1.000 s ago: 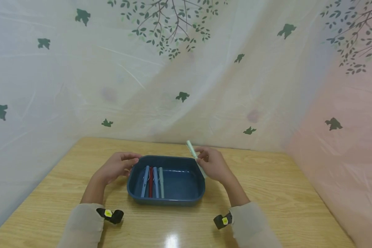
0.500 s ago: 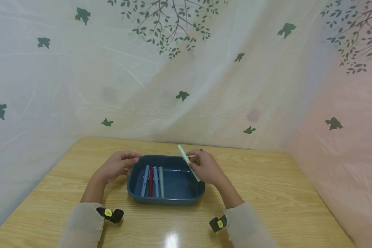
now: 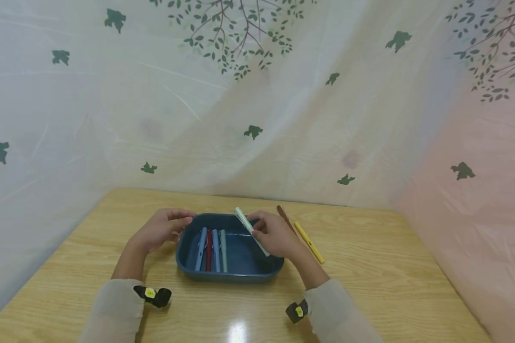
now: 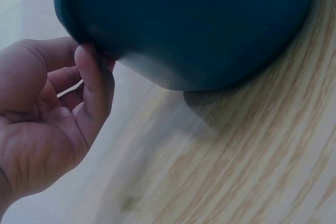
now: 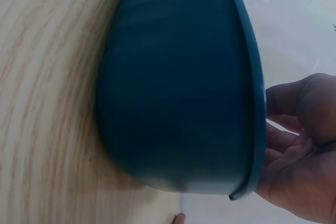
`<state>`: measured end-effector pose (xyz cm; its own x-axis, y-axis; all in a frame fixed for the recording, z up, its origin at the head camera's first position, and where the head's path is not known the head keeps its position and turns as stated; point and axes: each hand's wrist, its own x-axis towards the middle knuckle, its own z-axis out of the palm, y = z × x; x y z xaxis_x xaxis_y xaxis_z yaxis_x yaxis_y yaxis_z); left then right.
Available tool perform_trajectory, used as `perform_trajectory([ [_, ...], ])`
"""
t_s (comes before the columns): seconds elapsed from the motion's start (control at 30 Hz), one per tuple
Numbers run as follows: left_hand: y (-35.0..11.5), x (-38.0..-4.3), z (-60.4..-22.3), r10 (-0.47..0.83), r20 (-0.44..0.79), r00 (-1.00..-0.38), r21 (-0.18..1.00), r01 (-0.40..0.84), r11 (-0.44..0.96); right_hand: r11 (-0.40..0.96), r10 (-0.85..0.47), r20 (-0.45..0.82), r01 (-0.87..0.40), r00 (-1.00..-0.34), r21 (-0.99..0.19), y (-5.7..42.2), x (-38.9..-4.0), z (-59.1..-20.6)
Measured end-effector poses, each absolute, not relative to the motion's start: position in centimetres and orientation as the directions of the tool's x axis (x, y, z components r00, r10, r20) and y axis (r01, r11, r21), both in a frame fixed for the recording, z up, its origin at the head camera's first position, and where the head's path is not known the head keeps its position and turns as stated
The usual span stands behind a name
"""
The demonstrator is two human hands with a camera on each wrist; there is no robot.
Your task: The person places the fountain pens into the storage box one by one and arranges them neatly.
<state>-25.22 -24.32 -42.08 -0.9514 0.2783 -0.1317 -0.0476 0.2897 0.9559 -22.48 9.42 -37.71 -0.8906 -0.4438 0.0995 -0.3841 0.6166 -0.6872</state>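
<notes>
A dark blue rectangular box (image 3: 251, 278) stands on the table. At its back left corner, my left hand (image 3: 165, 231) pinches the rim between thumb and fingers; the left wrist view shows this grip against the box wall (image 4: 184, 30). Over the box's right half, my right hand (image 3: 274, 234) holds a white pen (image 3: 242, 218), tilted with its upper end to the back left. Four sides of the box hide that pen in the right wrist view, where only the hand (image 5: 310, 140) shows. Inside at left lie a blue pen (image 3: 201, 250), a red pen (image 3: 209, 250), another blue pen (image 3: 216, 251) and a pale green pen (image 3: 223, 251), side by side.
To the right of the box, a brown pen (image 3: 285, 217) and a yellow pen (image 3: 310, 242) lie on the wooden table (image 3: 369, 267), partly behind the right hand and forearm. A patterned curtain (image 3: 197, 143) hangs behind the table and along both sides.
My right hand has carried the white pen leftward from the box's right edge to over its inside, uncovering the brown and yellow pens. The left hand stays at the rim.
</notes>
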Motion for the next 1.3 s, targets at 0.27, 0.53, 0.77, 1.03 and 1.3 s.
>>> perform_trajectory([
  [0.27, -24.3, -25.0, -41.7, 0.280, -0.124, -0.952, 0.957, -0.041, 0.286, 0.589, -0.493, 0.076, -0.397, -0.867, -0.703, 8.8, -22.6, -38.3],
  [0.53, -24.3, -25.1, -41.8, 0.271, -0.131, -0.954, 0.956, -0.049, 0.289, 0.587, -0.514, 0.040, -0.385, -0.857, -0.712, 8.4, -23.3, -39.2],
  [0.77, -24.3, -25.2, -42.0, 0.269, -0.133, -0.954, 0.952, -0.047, 0.302, 0.568, -0.525, -0.021, -0.331, -0.851, -0.754, 7.9, -23.3, -39.3],
  [1.03, -24.3, -25.2, -42.0, 0.257, -0.142, -0.956, 0.948, -0.057, 0.314, 0.547, -0.508, -0.101, -0.230, -0.855, -0.805, 7.4, -23.2, -39.6],
  [1.3, -24.3, -25.2, -42.0, 0.277, -0.129, -0.952, 0.953, -0.042, 0.299, 0.534, -0.493, -0.143, -0.169, -0.858, -0.828, 6.8, -23.2, -40.4],
])
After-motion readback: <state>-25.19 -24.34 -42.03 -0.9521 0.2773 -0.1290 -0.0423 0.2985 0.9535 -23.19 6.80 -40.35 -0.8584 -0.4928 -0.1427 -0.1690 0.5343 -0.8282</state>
